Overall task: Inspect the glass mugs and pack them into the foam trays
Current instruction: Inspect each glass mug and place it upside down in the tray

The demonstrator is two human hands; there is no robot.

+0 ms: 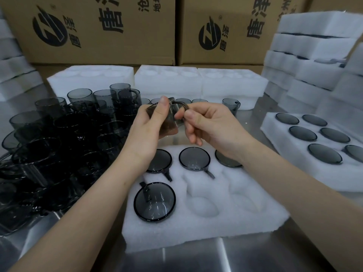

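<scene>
A smoky grey glass mug point(172, 114) is held up over the table in both hands. My left hand point(149, 126) grips its body, thumb across the side. My right hand point(208, 124) pinches the mug's curved handle. Below them lies a white foam tray point(245, 216) with several mugs sunk in its pockets; one mug point(154, 201) sits front left, another point(194, 159) in the back row. Two front pockets on the right are bare foam. My arms hide part of the back row.
A dense cluster of loose dark mugs point(64, 142) crowds the steel table point(196, 258) on the left. A filled foam tray point(290, 154) lies at the right. Foam trays point(200, 85) line the back, stacked trays point(314, 55) rise at right, cardboard boxes point(98, 30) behind.
</scene>
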